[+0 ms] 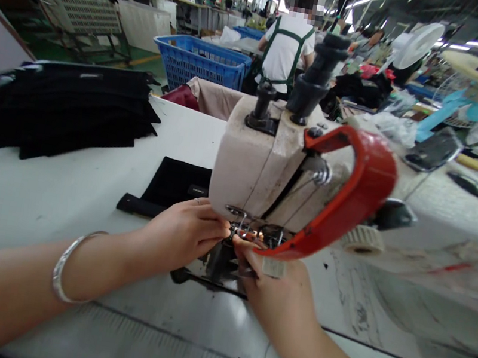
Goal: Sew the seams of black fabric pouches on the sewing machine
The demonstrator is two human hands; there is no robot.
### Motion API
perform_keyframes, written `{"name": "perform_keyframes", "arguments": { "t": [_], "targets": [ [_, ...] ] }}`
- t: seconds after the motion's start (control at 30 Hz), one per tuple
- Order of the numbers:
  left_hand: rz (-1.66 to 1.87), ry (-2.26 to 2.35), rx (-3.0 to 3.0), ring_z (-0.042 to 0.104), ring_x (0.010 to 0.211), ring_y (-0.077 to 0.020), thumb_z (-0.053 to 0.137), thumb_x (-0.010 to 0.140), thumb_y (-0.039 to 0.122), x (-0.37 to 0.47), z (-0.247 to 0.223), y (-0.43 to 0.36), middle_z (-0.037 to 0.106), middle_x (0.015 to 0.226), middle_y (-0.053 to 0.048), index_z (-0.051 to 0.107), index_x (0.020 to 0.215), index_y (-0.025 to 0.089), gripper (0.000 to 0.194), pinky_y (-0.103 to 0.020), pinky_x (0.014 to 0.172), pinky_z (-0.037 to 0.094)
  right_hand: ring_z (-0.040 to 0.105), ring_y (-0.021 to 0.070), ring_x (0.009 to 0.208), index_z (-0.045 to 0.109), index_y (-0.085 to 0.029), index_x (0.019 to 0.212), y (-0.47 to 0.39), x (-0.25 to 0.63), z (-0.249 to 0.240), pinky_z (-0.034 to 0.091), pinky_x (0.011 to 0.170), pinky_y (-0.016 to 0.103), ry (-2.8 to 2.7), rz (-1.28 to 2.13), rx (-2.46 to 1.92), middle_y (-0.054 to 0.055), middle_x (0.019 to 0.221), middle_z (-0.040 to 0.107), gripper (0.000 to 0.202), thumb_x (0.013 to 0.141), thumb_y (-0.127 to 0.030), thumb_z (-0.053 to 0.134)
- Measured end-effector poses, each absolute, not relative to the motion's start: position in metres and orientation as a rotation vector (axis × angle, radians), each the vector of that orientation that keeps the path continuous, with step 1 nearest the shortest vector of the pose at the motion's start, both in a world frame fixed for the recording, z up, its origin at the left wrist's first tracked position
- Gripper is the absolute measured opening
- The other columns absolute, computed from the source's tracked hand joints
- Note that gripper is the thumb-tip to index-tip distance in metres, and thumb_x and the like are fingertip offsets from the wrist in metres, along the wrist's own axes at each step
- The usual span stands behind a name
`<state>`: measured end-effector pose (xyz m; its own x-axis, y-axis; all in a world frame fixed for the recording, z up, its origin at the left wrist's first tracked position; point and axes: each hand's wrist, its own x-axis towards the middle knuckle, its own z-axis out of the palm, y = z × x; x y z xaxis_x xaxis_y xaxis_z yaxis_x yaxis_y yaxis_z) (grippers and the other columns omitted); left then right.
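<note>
Cloth at the machine: a dark piece of cloth (171,177) lies flat on the desk (145,309), left of and partly behind the head of the sewing machine (243,167); a small tag (198,190) shows on it, and its near edge runs behind the left hand (186,228).
Progress: this piece looks to be partway through sewing, judging by both hands at the needle area; no finished seam can be made out there, so how much stitching is left cannot be told.
Stack: more dark pieces (72,110) lie piled at the far left of the desk, well apart from the machine; whether they are sewn or waiting is unclear.
Left arm: it reaches in from the lower left, bracelet (62,266) at the wrist, back of the hand upward, fingertips pointing right towards the needle.
Left fingers: bunched close together, their tips beside the needle; what lies between them is too small to tell.
Right arm: it slants in from the lower right, the right hand (282,289) partly hidden under the red guard (371,176).
Right fingers: tips near the left ones, just below the needle; whether they pinch anything cannot be told.
</note>
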<state>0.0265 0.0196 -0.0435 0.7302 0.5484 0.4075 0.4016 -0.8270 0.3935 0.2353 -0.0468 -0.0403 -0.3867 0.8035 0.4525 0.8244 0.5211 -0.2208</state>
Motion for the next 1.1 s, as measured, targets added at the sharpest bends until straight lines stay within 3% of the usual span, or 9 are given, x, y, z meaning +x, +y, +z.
{"name": "perform_keyframes", "arguments": {
  "t": [0.27, 0.5, 0.73, 0.9, 1.1],
  "targets": [
    [0.836, 0.735, 2.686, 0.066, 0.099, -0.0185, 0.049, 0.099, 0.021, 0.027, -0.043, 0.019, 0.073, 0.099, -0.003, 0.07, 0.095, 0.019, 0.022, -0.035, 0.098, 0.05, 0.065, 0.022, 0.062, 0.074, -0.017, 0.094, -0.046, 0.233, -0.037, 0.051, 0.054, 0.031, -2.245, -0.08, -1.33, 0.005, 0.074, 0.07, 0.028, 0.078, -0.006, 0.054],
    [0.885, 0.774, 2.771, 0.068, 0.093, -0.019, 0.051, 0.097, 0.017, 0.03, -0.03, 0.016, 0.074, 0.093, -0.004, 0.071, 0.087, 0.017, 0.022, -0.031, 0.091, 0.053, 0.066, 0.0208, 0.066, 0.074, -0.019, 0.097, -0.045, 0.235, -0.043, 0.051, 0.058, 0.03, -2.249, -0.069, -1.386, 0.008, 0.09, 0.075, 0.026, 0.083, -0.01, 0.054],
    [0.898, 0.841, 2.751, 0.069, 0.094, -0.0193, 0.053, 0.093, 0.013, 0.032, -0.029, 0.015, 0.075, 0.091, -0.003, 0.073, 0.084, 0.019, 0.022, -0.031, 0.092, 0.053, 0.066, 0.0209, 0.072, 0.073, -0.02, 0.097, -0.045, 0.235, -0.044, 0.048, 0.062, 0.029, -2.295, 0.054, -1.515, 0.009, 0.092, 0.073, 0.025, 0.082, -0.011, 0.054],
    [0.892, 0.854, 2.805, 0.071, 0.08, -0.0198, 0.051, 0.092, 0.02, 0.027, -0.035, 0.019, 0.077, 0.091, -0.002, 0.076, 0.091, 0.025, 0.025, -0.029, 0.074, 0.058, 0.066, 0.0208, 0.071, 0.068, -0.021, 0.084, -0.045, 0.228, -0.039, 0.047, 0.058, 0.028, -2.34, 0.014, -1.568, 0.004, 0.082, 0.071, 0.014, 0.075, -0.014, 0.06],
    [0.985, 0.808, 2.779, 0.072, 0.082, -0.0232, 0.048, 0.093, 0.032, 0.014, -0.069, 0.031, 0.076, 0.102, 0.01, 0.072, 0.11, 0.044, 0.031, -0.035, 0.075, 0.061, 0.066, 0.017, 0.081, 0.063, -0.026, 0.092, -0.041, 0.228, -0.042, 0.048, 0.06, 0.025, -2.427, 0.007, -1.517, -0.004, 0.093, 0.072, 0.012, 0.082, -0.025, 0.057]
  ]
}}
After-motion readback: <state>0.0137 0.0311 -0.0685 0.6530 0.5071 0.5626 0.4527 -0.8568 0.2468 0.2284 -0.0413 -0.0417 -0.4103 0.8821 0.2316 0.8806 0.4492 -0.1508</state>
